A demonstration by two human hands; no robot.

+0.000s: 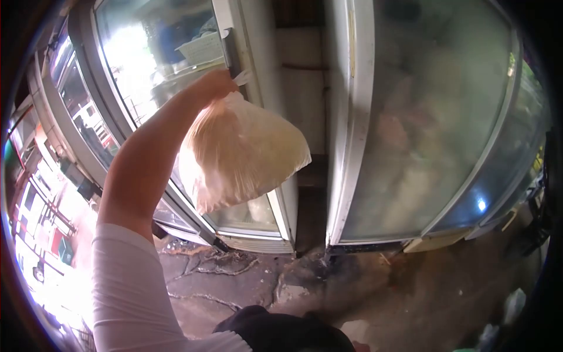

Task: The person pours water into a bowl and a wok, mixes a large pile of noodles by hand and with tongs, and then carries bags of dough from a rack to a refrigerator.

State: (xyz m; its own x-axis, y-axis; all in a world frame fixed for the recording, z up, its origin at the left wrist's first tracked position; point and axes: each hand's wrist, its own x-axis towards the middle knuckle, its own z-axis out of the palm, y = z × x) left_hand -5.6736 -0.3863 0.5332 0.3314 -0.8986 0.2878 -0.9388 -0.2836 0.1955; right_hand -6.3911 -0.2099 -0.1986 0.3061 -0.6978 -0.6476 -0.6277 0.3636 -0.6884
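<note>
From the lower left my left arm reaches up and forward, and my left hand (221,83) is closed around the gathered neck of a plastic bag (246,149). The bag hangs full and bulging, with pale cream contents. A white twist of plastic sticks out beside the fingers. Just above the hand is the dark handle (229,51) of a glass-door cabinet (237,17), whose lower glass the bag partly covers. At the bottom edge only a sliver of my right hand (361,347) shows, its fingers hidden.
A second glass cabinet (434,129) with fogged panes stands to the right, pale shapes behind its glass. A narrow dark gap (311,205) separates the two. The wet floor (234,281) is cracked. Crumpled plastic (515,305) lies at lower right. Bright daylight fills the left.
</note>
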